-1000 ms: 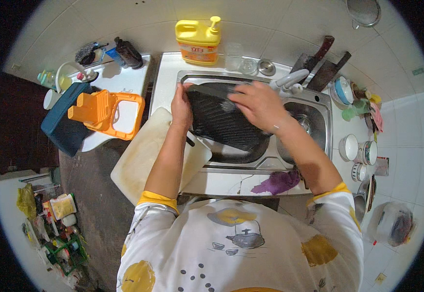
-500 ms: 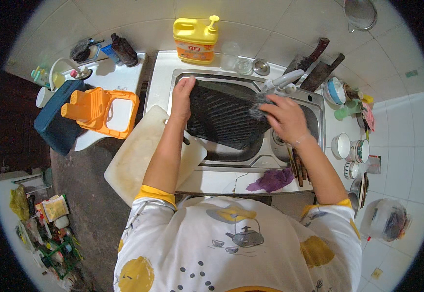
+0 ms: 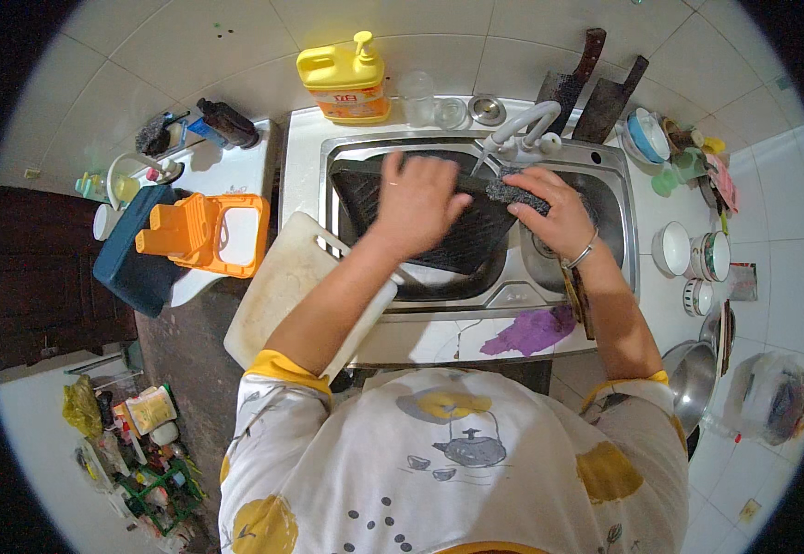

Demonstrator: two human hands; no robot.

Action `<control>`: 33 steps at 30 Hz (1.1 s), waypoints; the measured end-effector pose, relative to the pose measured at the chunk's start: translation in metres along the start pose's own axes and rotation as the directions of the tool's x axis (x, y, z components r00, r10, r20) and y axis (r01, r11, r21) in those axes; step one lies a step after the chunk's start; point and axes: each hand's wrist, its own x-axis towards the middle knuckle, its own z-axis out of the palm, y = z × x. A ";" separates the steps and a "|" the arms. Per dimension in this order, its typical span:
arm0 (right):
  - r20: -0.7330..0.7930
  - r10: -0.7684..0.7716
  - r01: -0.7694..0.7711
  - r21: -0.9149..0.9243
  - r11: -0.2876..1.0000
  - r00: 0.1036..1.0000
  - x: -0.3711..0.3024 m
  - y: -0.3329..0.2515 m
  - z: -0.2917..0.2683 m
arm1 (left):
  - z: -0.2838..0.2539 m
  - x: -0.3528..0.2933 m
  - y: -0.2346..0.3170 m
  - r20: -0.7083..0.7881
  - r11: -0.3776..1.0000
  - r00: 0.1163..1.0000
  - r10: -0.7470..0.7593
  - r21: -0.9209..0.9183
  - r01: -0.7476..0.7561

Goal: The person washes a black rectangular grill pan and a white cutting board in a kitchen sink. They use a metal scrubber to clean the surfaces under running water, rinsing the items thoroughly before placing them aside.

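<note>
A black, ridged grill plate (image 3: 462, 245) lies tilted in the large sink basin (image 3: 420, 294). Above it hovers my left hand (image 3: 420, 203), thumb apart from the slightly blurred fingers, with nothing visible in it. Whether it touches the plate I cannot tell. My right hand (image 3: 557, 214) grips a grey steel wool scrubber (image 3: 516, 191) just below the light grey faucet (image 3: 524, 120). The scrubber is close to the plate's upper right corner.
A white cutting board (image 3: 277, 277) overlaps the sink's left front edge. Two cleavers (image 3: 586, 88) lean against the wall behind the faucet. A yellow pump jug (image 3: 344, 88) stands at the back; bowls (image 3: 671, 247) sit right, and a purple cloth (image 3: 531, 331) lies in front.
My left hand has let go of the plate's upper left edge and moved right over it. The plate has settled lower in the basin. The scrubber stays near the faucet in my right hand.
</note>
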 end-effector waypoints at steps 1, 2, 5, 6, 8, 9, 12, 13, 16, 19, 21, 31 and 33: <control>0.006 -0.012 0.012 -0.004 1.000 1.000 -0.001 -0.001 0.000 | 0.007 0.003 0.012 -0.040 0.995 0.997 0.071 -0.061 -0.074; 0.002 -0.007 0.007 -0.033 0.999 1.000 -0.003 -0.002 0.000 | 0.008 0.005 0.016 -0.042 0.994 0.995 0.093 -0.058 -0.095; -0.018 0.011 -0.013 -0.116 0.993 1.000 -0.011 -0.005 -0.001 | 0.007 0.009 -0.005 -0.042 0.968 0.982 0.184 -0.167 -0.189; -0.025 0.011 -0.015 -0.134 0.991 1.000 -0.013 -0.005 -0.001 | 0.000 0.005 -0.012 -0.056 0.978 0.987 0.148 -0.138 -0.154; -0.048 -0.043 0.031 -0.240 0.970 0.998 -0.009 -0.009 0.001 | -0.003 -0.005 -0.042 -0.071 0.992 0.995 0.065 -0.104 -0.072; -0.064 -0.090 0.064 -0.331 0.941 0.994 -0.007 -0.012 0.003 | -0.003 -0.007 -0.052 -0.091 0.995 0.995 0.037 -0.085 -0.045; 0.059 0.047 -0.015 -0.464 0.886 0.997 0.020 -0.034 0.022 | -0.003 -0.006 -0.051 -0.102 0.995 0.994 0.030 -0.091 -0.039; 0.113 0.144 -0.070 -0.496 0.866 0.983 0.037 -0.045 0.033 | 0.000 -0.003 -0.052 -0.114 0.995 0.993 0.038 -0.082 -0.048; 0.117 0.010 0.069 -0.650 0.757 0.993 0.065 -0.064 0.065 | 0.005 -0.003 -0.054 -0.114 0.999 0.993 -0.008 -0.047 0.002; 0.066 0.035 0.006 -0.526 0.850 0.997 0.045 -0.051 0.040 | 0.008 -0.008 -0.050 -0.190 0.999 0.981 -0.042 -0.040 0.035; -0.060 0.034 -0.056 -0.409 0.911 0.998 0.015 -0.026 0.024 | 0.005 -0.008 -0.041 -0.215 0.996 0.973 -0.082 -0.044 0.074; -0.123 0.277 -0.233 0.288 0.929 0.953 -0.049 0.056 0.087 | -0.011 -0.030 -0.052 -0.417 0.993 0.902 -0.117 -0.074 0.094; -0.123 0.272 -0.240 0.228 0.944 0.954 -0.053 0.062 0.090 | -0.028 -0.034 -0.061 -0.487 0.987 0.861 -0.145 -0.127 0.094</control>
